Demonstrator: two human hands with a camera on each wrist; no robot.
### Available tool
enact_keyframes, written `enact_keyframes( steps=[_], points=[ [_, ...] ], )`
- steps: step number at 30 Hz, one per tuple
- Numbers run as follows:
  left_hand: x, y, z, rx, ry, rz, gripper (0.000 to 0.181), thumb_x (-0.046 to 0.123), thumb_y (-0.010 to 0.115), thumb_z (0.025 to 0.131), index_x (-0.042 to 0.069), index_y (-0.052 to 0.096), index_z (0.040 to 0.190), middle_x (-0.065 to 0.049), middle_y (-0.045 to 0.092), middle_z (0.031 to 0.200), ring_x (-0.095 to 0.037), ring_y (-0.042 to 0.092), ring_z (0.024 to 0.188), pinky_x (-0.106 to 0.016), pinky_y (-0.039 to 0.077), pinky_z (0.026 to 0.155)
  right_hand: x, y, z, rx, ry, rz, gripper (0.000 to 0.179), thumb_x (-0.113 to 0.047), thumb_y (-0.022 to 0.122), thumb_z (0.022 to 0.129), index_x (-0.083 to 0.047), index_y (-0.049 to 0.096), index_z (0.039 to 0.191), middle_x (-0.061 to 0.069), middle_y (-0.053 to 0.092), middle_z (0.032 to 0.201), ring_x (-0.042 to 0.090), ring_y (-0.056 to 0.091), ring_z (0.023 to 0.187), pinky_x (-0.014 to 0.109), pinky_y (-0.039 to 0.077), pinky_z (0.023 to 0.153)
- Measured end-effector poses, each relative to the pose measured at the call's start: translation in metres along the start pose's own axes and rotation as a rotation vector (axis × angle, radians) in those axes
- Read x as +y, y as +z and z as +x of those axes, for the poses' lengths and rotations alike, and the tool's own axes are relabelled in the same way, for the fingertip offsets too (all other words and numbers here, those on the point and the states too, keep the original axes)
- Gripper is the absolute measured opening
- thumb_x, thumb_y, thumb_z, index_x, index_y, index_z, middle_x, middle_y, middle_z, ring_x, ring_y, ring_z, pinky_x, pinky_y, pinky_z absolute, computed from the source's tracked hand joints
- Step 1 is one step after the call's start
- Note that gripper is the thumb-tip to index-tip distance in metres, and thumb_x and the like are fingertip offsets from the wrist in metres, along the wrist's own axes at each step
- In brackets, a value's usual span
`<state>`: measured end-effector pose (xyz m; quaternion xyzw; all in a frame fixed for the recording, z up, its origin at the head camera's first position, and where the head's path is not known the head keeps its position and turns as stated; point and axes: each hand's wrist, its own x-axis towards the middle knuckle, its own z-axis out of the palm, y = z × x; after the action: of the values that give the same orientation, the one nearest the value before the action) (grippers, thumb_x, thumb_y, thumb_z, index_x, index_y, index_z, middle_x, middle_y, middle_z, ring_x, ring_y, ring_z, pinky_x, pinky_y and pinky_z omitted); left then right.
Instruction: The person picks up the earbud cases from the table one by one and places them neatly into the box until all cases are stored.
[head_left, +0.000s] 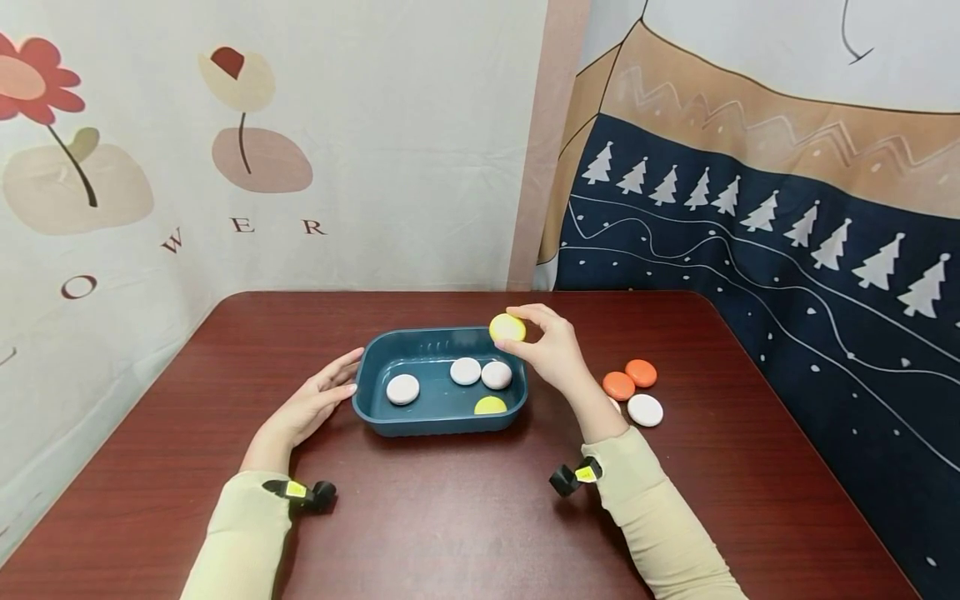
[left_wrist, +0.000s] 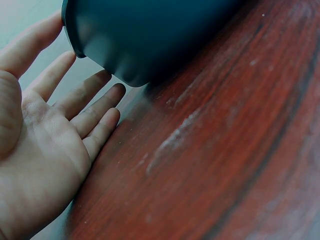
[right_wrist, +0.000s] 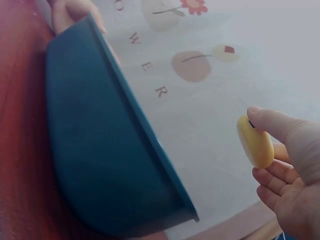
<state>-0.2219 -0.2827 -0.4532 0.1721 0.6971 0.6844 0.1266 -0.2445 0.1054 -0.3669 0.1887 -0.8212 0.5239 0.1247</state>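
Between thumb and fingers my right hand [head_left: 553, 348] pinches a yellow disc [head_left: 507, 327], held above the back right corner of a dark teal tray [head_left: 420, 427]. In the right wrist view the yellow disc [right_wrist: 255, 142] shows its rounded, thick edge. My left hand [head_left: 318, 402] rests at the tray's left end, fingers straight, with fingertips right at the rim; the left wrist view shows them spread along the tray's wall [left_wrist: 120, 45]. Inside the tray lie a white disc [head_left: 402, 389] at left, two more white discs [head_left: 466, 372] at right, and a yellow disc [head_left: 491, 406] partly hidden by the front wall.
Right of the tray, two orange discs [head_left: 618, 386] and a white disc [head_left: 645, 410] lie on the dark red wooden table [head_left: 435, 517]. Another white disc is mostly hidden behind my right forearm. Printed cloths [head_left: 420, 167] hang behind the table.
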Motion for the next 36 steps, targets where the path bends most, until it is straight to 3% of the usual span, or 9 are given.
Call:
enact_keyframes(
  steps=[11,21,26,30,36],
  points=[
    [0.000,0.000,0.000,0.003,0.003,0.001,0.062,0.008,0.051,0.099,0.008,0.020,0.153,-0.021,0.019,0.154,-0.006,0.033,0.130,-0.017,0.032,0.098,-0.004,0.017,-0.006,-0.056,0.013,0.013,0.047,-0.016,0.082,0.076,-0.010,0.067,0.120,-0.001,0.062,0.117,0.017,0.053,0.112,0.041,0.044,0.094],
    [0.000,0.001,0.001,0.009,0.001,0.006,0.062,0.009,0.051,0.099,0.009,0.021,0.153,-0.021,0.020,0.154,-0.006,0.034,0.129,-0.016,0.031,0.098,-0.004,0.032,-0.011,-0.053,-0.071,0.024,0.047,-0.015,0.085,0.073,-0.006,0.069,0.116,0.000,0.064,0.113,0.015,0.055,0.108,0.045,0.044,0.092],
    [-0.002,-0.001,0.002,0.008,0.002,0.005,0.062,0.008,0.051,0.099,0.009,0.021,0.153,-0.020,0.021,0.154,-0.008,0.033,0.130,-0.017,0.031,0.098,-0.005,0.040,-0.014,-0.097,-0.034,0.018,0.048,-0.018,0.085,0.073,-0.009,0.069,0.117,-0.003,0.063,0.113,0.014,0.055,0.107,0.039,0.045,0.091],
    [-0.003,-0.002,0.002,0.005,0.006,0.001,0.062,0.008,0.051,0.099,0.010,0.021,0.153,-0.018,0.022,0.154,-0.007,0.033,0.131,-0.017,0.031,0.099,-0.005,0.046,-0.016,-0.135,-0.001,0.031,0.048,-0.021,0.085,0.073,-0.014,0.069,0.117,-0.006,0.062,0.112,0.013,0.054,0.106,0.043,0.045,0.091],
    [-0.001,-0.001,0.002,0.012,-0.013,0.004,0.063,0.010,0.052,0.099,0.012,0.022,0.153,-0.017,0.022,0.154,-0.008,0.032,0.131,-0.017,0.031,0.098,-0.004,0.052,-0.018,-0.158,-0.033,0.059,0.050,-0.019,0.086,0.071,-0.008,0.069,0.117,0.000,0.064,0.113,0.017,0.054,0.106,0.050,0.045,0.090]
  ],
)
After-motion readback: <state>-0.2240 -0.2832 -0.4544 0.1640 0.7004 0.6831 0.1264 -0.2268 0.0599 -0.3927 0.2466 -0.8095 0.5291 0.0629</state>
